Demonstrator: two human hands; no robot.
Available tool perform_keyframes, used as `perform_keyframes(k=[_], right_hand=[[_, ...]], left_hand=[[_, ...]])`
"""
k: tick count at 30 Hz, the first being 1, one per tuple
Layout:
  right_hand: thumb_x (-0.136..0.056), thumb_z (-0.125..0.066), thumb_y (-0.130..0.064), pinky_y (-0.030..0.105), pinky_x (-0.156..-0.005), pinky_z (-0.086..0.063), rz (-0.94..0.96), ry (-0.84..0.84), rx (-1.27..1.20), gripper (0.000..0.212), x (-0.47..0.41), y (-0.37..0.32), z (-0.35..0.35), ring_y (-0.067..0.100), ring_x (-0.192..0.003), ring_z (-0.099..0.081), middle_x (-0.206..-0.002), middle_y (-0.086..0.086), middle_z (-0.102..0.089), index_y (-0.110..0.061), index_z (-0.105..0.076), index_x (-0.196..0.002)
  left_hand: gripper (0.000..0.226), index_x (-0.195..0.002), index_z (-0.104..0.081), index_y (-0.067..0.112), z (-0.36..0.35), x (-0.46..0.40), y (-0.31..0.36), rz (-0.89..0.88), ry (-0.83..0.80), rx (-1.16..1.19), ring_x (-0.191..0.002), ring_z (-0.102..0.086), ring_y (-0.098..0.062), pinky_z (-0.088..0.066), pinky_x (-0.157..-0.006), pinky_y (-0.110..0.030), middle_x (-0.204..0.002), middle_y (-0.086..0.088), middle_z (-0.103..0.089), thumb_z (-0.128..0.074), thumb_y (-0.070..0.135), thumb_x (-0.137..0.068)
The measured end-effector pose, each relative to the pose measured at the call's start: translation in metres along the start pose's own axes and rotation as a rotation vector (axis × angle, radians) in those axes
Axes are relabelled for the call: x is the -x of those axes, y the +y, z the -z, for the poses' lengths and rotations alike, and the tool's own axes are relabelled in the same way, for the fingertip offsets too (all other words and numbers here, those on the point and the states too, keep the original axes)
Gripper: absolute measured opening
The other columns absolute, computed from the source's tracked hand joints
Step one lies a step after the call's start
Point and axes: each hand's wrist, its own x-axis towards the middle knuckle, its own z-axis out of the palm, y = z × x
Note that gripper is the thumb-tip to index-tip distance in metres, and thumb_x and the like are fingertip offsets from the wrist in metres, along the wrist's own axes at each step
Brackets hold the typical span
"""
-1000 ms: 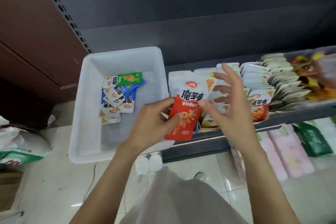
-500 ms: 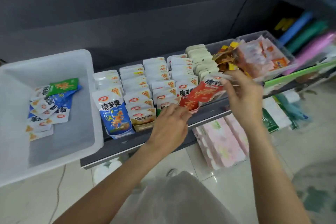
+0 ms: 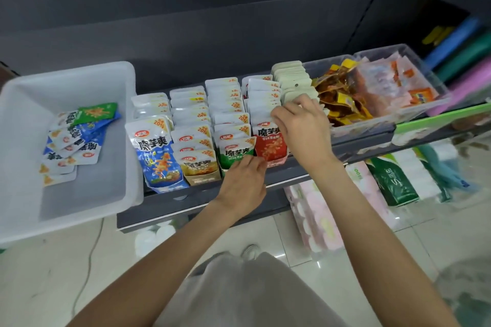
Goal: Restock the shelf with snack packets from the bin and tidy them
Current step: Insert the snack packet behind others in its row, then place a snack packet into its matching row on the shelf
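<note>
Right hand (image 3: pixel 303 125) curls over the red snack packet (image 3: pixel 271 143) at the row's front, prob. gripping its top edge. Left hand (image 3: pixel 245 180), fingers relaxed, touches the green packet (image 3: pixel 235 155) on the shelf (image 3: pixel 164 198); white bin (image 3: pixel 79 74) sits w/ leftover packets.

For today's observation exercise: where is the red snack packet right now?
In the head view, the red snack packet stands at the front of the rightmost packet row on the shelf, beside the green packet, with the right hand at its right edge.
</note>
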Motion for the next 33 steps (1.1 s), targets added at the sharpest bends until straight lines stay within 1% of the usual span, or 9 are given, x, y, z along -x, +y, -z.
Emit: perform_keyframes(k=[5,8,11,14,18,23,28,30,33], right_hand=[[-0.069,-0.079,-0.014,0.030,-0.061,-0.038,-0.015,-0.076,0.088,0.006,-0.008,0.004,-0.016,0.023,-0.075,-0.053,-0.055,-0.001,-0.062,-0.015,-0.073,-0.067],[-0.075,-0.075,-0.016,0.034,-0.069,-0.039,-0.020,-0.067,0.057,0.008,-0.008,0.006,-0.018,0.025,-0.086,-0.055,-0.076,0.002,-0.070,-0.015,-0.075,-0.083],[-0.083,-0.069,-0.016,0.040,-0.080,-0.045,-0.093,-0.036,-0.170,0.020,-0.002,0.002,-0.005,0.029,-0.099,-0.055,-0.101,0.007,-0.068,-0.013,-0.070,-0.102],[-0.091,-0.061,-0.017,0.036,-0.084,-0.047,-0.208,0.008,-0.468,0.021,0.004,-0.012,0.017,0.024,-0.103,-0.056,-0.108,0.006,-0.066,-0.013,-0.067,-0.111],[-0.094,-0.057,-0.017,0.014,-0.076,-0.047,-0.245,-0.020,-0.803,0.019,-0.001,-0.051,0.046,0.005,-0.088,-0.061,-0.100,-0.002,-0.069,-0.014,-0.067,-0.110],[-0.093,-0.056,-0.020,0.023,-0.073,-0.050,-0.031,-0.253,-0.961,0.022,-0.035,-0.129,0.044,0.006,-0.081,-0.062,-0.090,-0.011,-0.068,-0.022,-0.063,-0.114],[-0.093,-0.054,-0.021,0.038,-0.079,-0.048,0.236,-0.496,-0.840,0.028,-0.086,-0.223,0.017,0.016,-0.096,-0.056,-0.100,-0.010,-0.066,-0.024,-0.058,-0.121],[-0.094,-0.051,-0.020,0.036,-0.078,-0.048,0.254,-0.483,-0.819,0.024,-0.110,-0.261,-0.004,0.016,-0.098,-0.059,-0.104,-0.007,-0.068,-0.023,-0.063,-0.114],[-0.094,-0.047,-0.018,0.033,-0.080,-0.045,0.199,-0.496,-0.666,0.026,-0.148,-0.312,-0.053,0.022,-0.104,-0.059,-0.115,-0.002,-0.066,-0.022,-0.066,-0.111]], left_hand=[[0.052,-0.141,-0.035,0.011,-0.004,0.001,-0.005,-0.040,0.033,-0.010,-0.129,-0.035,-0.018,-0.029,-0.105,-0.030,-0.143,-0.002,-0.039,-0.048,0.026,-0.093],[0.052,-0.142,-0.034,0.013,-0.004,0.002,-0.007,-0.041,0.043,0.013,-0.131,-0.034,-0.017,-0.029,-0.107,-0.030,-0.145,-0.001,-0.038,-0.047,0.028,-0.094],[0.046,-0.137,-0.043,0.018,0.004,0.011,-0.012,-0.056,0.095,0.174,-0.126,-0.041,-0.016,-0.034,-0.104,-0.029,-0.139,0.001,-0.046,-0.049,0.028,-0.093],[0.030,-0.114,-0.063,0.020,0.026,0.036,-0.025,-0.039,0.300,0.325,-0.098,-0.057,-0.011,-0.047,-0.082,-0.025,-0.106,0.005,-0.065,-0.052,0.033,-0.089],[0.019,-0.090,-0.066,0.016,0.062,0.088,-0.062,0.210,0.629,0.516,-0.075,-0.058,-0.002,-0.048,-0.066,-0.017,-0.082,0.010,-0.065,-0.053,0.030,-0.090],[0.009,-0.087,-0.061,0.021,0.092,0.151,-0.140,0.578,0.809,0.544,-0.073,-0.055,0.006,-0.038,-0.063,-0.003,-0.079,0.021,-0.059,-0.055,0.028,-0.087],[0.018,-0.098,-0.060,0.028,0.083,0.187,-0.247,0.767,0.695,0.557,-0.079,-0.061,-0.002,-0.050,-0.074,-0.022,-0.086,0.014,-0.065,-0.058,0.018,-0.084],[0.025,-0.108,-0.061,0.023,0.075,0.185,-0.289,0.782,0.547,0.529,-0.091,-0.063,-0.016,-0.051,-0.082,-0.033,-0.097,0.006,-0.066,-0.062,0.016,-0.085],[0.031,-0.117,-0.062,0.015,0.064,0.165,-0.341,0.779,0.344,0.410,-0.106,-0.059,-0.026,-0.043,-0.089,-0.032,-0.118,-0.008,-0.062,-0.062,0.014,-0.086]])
